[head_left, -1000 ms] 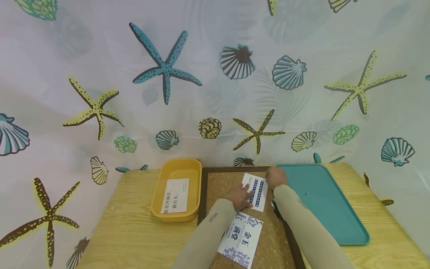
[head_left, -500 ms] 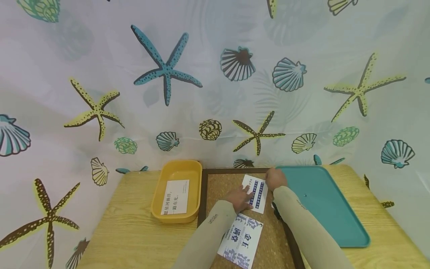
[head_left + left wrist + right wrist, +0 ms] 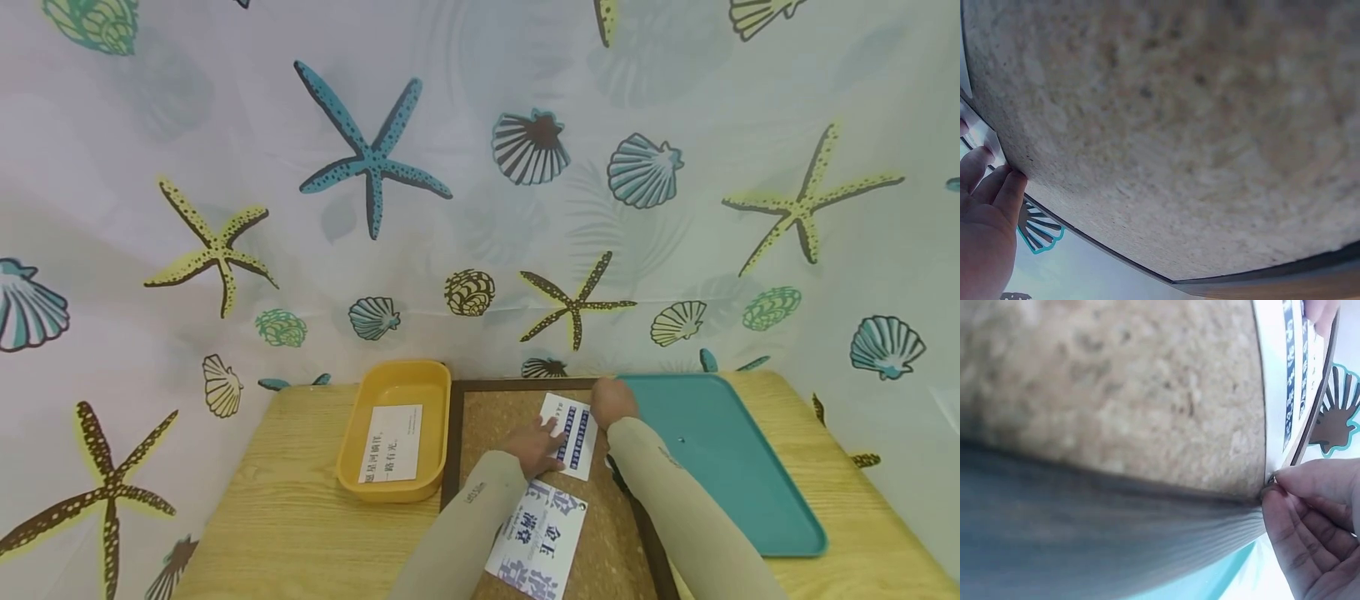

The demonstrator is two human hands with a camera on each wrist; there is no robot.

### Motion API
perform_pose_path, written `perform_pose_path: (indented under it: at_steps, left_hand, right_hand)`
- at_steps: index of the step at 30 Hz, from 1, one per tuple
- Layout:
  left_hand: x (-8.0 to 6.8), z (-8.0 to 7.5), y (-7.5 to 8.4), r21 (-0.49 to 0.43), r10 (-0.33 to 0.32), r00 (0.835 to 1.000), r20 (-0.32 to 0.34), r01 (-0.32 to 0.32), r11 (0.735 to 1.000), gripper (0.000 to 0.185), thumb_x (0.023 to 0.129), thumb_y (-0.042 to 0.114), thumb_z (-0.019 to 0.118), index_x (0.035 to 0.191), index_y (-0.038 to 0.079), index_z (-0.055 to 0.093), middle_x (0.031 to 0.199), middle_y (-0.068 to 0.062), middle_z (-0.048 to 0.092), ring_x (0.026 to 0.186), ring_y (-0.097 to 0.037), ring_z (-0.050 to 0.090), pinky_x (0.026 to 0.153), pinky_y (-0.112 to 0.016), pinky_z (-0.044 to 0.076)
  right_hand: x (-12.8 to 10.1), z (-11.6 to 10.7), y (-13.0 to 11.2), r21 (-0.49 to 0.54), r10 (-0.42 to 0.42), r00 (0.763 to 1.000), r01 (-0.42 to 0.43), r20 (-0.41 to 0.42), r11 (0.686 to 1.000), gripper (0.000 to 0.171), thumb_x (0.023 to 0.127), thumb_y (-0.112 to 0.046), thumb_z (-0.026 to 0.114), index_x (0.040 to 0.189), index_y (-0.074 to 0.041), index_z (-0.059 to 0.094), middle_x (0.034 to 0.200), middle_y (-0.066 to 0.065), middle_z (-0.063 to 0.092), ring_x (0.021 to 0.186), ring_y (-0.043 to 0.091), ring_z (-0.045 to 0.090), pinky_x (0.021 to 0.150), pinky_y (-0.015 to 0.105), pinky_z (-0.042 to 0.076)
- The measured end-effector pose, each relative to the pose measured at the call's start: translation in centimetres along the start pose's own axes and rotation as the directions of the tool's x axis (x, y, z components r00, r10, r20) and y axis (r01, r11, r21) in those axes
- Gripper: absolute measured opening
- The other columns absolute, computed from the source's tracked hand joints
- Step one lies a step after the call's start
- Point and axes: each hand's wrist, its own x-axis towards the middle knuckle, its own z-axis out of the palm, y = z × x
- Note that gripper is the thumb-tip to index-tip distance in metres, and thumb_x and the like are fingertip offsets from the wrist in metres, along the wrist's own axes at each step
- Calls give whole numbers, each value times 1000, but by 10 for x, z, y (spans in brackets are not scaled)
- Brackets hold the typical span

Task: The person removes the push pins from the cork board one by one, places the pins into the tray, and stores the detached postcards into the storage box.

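A white card with blue strips of writing lies on a dark-framed cork board. My left hand rests on its left part with fingers spread. In the left wrist view, the fingers reach onto the card at the far edge of the cork. At the card's upper right corner is my right hand. Its thumb and forefinger pinch a tiny metallic thumbtack, mostly hidden by the fingertips. Below lies a second white card with purple print, a round tack at its upper right corner.
A yellow bin holding a printed white card stands left of the board. On the right lies a teal tray. Both sit on a wooden table, with a seashell-print curtain behind.
Both hands keep their places on the card. The whole scene sits slightly lower in the head view.
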Motion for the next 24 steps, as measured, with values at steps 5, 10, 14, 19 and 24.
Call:
perform_pose_path:
  at_steps: [5,10,14,19,24]
  left_hand:
    - [-1,-1,0,-1,-11,1000,-1,11,1000,58,93,51,51,148,34,38,157,4,27,144,-19,26,113,-35,29]
    - [-2,0,1,5,-15,1000,1,15,1000,58,93,51,51,148,35,38,157,5,27,144,-18,26,113,-35,29]
    - [-3,-1,2,17,-15,1000,3,15,1000,58,93,51,50,148,35,38,157,5,27,144,-18,26,113,-35,29]
    - [-1,-2,2,3,-21,1000,18,21,1000,58,93,51,51,148,36,37,157,6,27,144,-17,25,113,-35,28]
    - [2,0,1,-25,-41,998,37,42,999,59,92,52,52,147,38,37,158,7,25,145,-16,23,113,-35,28]
  right_hand:
    - [0,-3,-3,-22,-4,1000,4,10,1000,17,93,-2,55,85,2,70,76,11,66,69,23,61,66,41,53]
    - [0,-3,-3,-7,1,1000,-1,29,1000,16,91,-2,57,80,0,69,72,9,64,64,20,58,61,39,52]
    - [1,-4,-3,-14,-8,999,9,34,1000,14,88,0,59,76,-1,68,69,8,62,63,20,55,58,37,50]
    - [3,-4,-3,-41,-15,999,17,44,999,10,86,0,61,80,1,69,71,8,62,64,21,55,61,38,50]
    - [4,-2,-3,-52,-24,999,26,42,998,6,84,0,65,81,1,69,68,7,62,61,19,55,57,36,48]
